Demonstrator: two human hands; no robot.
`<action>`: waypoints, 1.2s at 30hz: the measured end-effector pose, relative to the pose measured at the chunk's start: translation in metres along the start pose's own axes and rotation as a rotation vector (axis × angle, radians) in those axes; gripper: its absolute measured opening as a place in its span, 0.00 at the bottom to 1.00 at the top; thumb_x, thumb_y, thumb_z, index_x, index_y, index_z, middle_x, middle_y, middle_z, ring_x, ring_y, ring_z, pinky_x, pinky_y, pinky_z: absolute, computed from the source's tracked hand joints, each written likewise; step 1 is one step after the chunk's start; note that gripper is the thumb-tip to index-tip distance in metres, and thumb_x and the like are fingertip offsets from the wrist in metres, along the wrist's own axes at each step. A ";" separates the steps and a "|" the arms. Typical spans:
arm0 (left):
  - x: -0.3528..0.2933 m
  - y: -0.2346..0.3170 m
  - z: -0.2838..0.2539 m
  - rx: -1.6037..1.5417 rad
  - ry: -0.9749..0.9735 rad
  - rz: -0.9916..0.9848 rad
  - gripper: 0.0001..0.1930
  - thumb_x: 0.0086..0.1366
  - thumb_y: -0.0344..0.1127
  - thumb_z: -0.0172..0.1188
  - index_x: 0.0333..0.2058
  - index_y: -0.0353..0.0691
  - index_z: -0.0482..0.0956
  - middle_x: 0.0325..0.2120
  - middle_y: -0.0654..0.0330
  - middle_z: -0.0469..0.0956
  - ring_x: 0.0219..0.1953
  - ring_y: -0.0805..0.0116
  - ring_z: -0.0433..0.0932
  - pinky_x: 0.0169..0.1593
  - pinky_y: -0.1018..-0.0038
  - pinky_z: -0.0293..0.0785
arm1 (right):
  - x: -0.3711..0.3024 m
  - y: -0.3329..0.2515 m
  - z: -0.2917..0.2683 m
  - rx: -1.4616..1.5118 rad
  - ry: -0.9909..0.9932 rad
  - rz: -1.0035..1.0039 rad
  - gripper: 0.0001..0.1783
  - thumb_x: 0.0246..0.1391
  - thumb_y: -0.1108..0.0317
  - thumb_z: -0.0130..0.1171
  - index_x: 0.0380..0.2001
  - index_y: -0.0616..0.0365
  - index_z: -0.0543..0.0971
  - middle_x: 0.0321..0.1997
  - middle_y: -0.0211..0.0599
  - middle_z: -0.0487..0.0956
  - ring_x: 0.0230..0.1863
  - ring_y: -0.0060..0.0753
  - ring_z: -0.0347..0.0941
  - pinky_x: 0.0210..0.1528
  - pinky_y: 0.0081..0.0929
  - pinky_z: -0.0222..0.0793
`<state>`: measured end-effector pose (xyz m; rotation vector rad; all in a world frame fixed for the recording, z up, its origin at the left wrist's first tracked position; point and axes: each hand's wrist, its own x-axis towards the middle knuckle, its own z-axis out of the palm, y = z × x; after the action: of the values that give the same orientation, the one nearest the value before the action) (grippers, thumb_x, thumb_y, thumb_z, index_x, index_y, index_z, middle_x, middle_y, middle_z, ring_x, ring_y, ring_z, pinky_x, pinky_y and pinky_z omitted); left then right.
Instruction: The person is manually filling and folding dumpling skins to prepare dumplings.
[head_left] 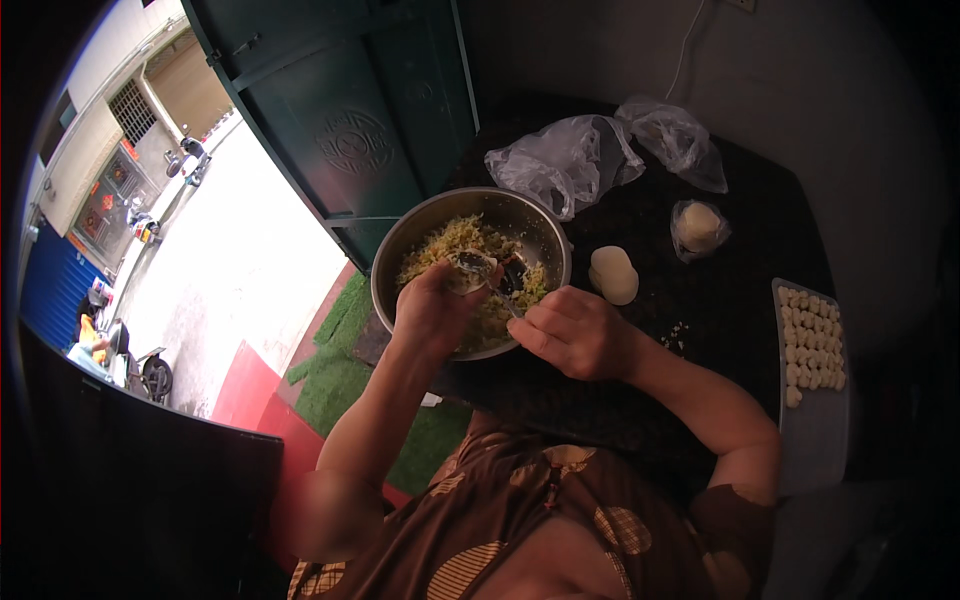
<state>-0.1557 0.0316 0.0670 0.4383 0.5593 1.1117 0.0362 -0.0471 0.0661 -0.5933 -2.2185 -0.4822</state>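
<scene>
Over a large metal bowl (553, 232) of chopped yellow-green filling (462, 238), my left hand (430, 308) cups a round, pale dough wrapper (463, 284). My right hand (578, 335) is closed around the thin handle of a metal spoon (473, 262). The spoon's bowl rests at the wrapper, inside the left hand's fingers. How much filling lies in the wrapper is hard to make out. Just right of the bowl, a small stack of round white wrappers (614, 275) lies on the dark table (720, 330).
On the right, a tray (815, 440) carries rows of small shaped dumplings (812, 340). A bagged lump of dough (698, 226) sits behind the wrappers. Crumpled plastic bags (565, 165) lie at the table's back. A green metal door (350, 120) stands beyond the bowl.
</scene>
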 end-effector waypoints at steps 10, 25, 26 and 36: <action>-0.001 0.001 0.003 0.062 -0.021 0.011 0.16 0.67 0.24 0.41 0.52 0.26 0.62 0.51 0.46 0.69 0.54 0.49 0.70 0.58 0.45 0.69 | 0.002 0.009 0.008 0.053 -0.014 0.027 0.14 0.45 0.74 0.57 0.38 0.64 0.76 0.30 0.36 0.72 0.32 0.35 0.71 0.32 0.30 0.71; 0.003 0.002 -0.009 0.029 0.006 0.043 0.14 0.64 0.28 0.50 0.48 0.30 0.67 0.45 0.51 0.74 0.50 0.54 0.73 0.55 0.45 0.71 | -0.014 0.068 0.025 0.236 0.094 0.610 0.07 0.56 0.74 0.54 0.36 0.63 0.78 0.32 0.39 0.77 0.34 0.37 0.73 0.38 0.28 0.69; 0.004 0.001 -0.011 0.025 0.010 0.061 0.14 0.64 0.28 0.50 0.47 0.30 0.68 0.45 0.51 0.74 0.50 0.54 0.73 0.55 0.45 0.71 | -0.015 0.067 0.025 0.266 0.088 0.637 0.07 0.57 0.73 0.53 0.36 0.64 0.78 0.32 0.38 0.78 0.33 0.34 0.74 0.37 0.26 0.70; 0.004 0.002 -0.009 0.016 0.058 0.094 0.14 0.65 0.26 0.47 0.49 0.30 0.67 0.46 0.52 0.73 0.51 0.54 0.73 0.56 0.44 0.70 | -0.019 0.052 0.013 0.701 0.325 1.141 0.11 0.60 0.67 0.52 0.32 0.62 0.80 0.21 0.25 0.76 0.24 0.12 0.68 0.27 0.13 0.62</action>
<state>-0.1613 0.0367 0.0603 0.4506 0.6039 1.2143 0.0688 -0.0028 0.0515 -1.1230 -1.2799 0.7049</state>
